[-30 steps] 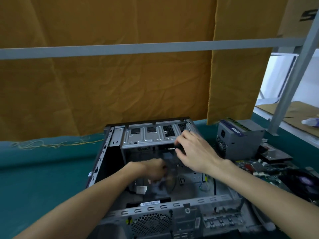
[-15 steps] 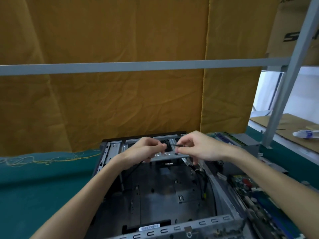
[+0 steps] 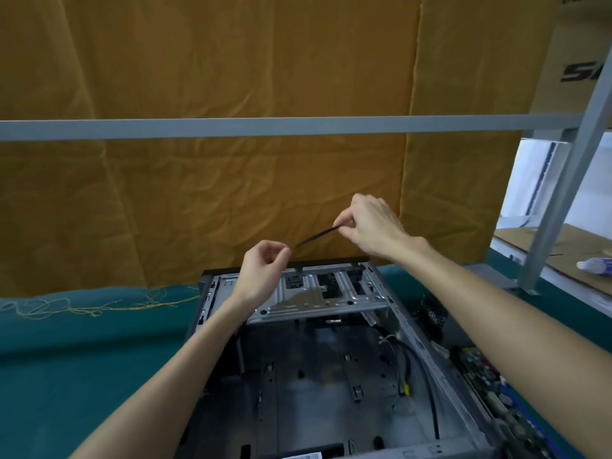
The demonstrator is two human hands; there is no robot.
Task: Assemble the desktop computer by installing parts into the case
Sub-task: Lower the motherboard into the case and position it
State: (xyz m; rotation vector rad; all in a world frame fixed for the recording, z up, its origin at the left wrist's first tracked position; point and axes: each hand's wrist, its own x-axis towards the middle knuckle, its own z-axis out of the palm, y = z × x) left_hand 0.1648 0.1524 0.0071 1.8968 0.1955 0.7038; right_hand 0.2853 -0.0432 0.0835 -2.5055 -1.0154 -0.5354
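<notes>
Above the open computer case [image 3: 331, 376] on the green bench [image 3: 82, 342], both hands pinch a thin black strip [image 3: 316, 235]: left hand [image 3: 263, 276] its near end, right hand [image 3: 372, 226] its far end.

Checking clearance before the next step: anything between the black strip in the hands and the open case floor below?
Partly. The black strip, pinched by left hand and right hand, hangs above the metal drive bracket spanning the case. Nearer the camera the floor looks open.
</notes>
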